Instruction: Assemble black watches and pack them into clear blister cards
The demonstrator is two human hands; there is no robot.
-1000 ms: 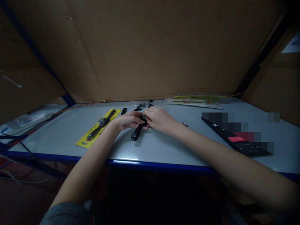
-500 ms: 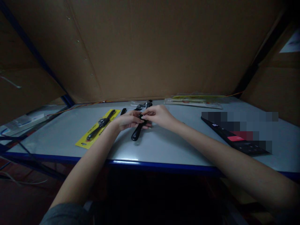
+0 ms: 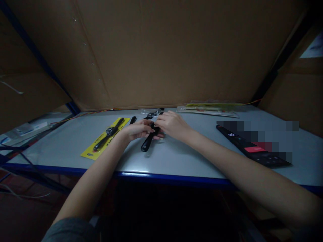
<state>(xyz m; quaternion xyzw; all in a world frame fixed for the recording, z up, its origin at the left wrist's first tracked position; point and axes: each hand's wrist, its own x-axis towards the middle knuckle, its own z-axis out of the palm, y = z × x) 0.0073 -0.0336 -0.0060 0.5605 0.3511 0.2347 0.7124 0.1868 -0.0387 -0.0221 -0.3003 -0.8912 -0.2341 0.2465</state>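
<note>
My left hand [image 3: 138, 130] and my right hand [image 3: 172, 126] meet over the grey table, both gripping the upper end of a black watch strap [image 3: 147, 144]. Its lower end hangs down toward the tabletop. My fingers hide any buckle or fitting at the upper end. To the left of my left hand lies a yellow backing card [image 3: 88, 154] carrying a black strapped watch [image 3: 109, 132]. A short black strap piece [image 3: 133, 119] lies just beyond my left hand.
A clear packet with small metal parts [image 3: 151, 113] and flat packaged cards [image 3: 208, 111] lie at the back. A dark, partly pixelated panel with a red patch [image 3: 253, 149] lies at right. The table's blue front edge [image 3: 118, 174] runs below; cardboard [image 3: 161, 50] walls the back.
My right hand has shifted slightly, its fingers now curving higher over the strap's upper end. The left hand and the strap stay almost where they were.
</note>
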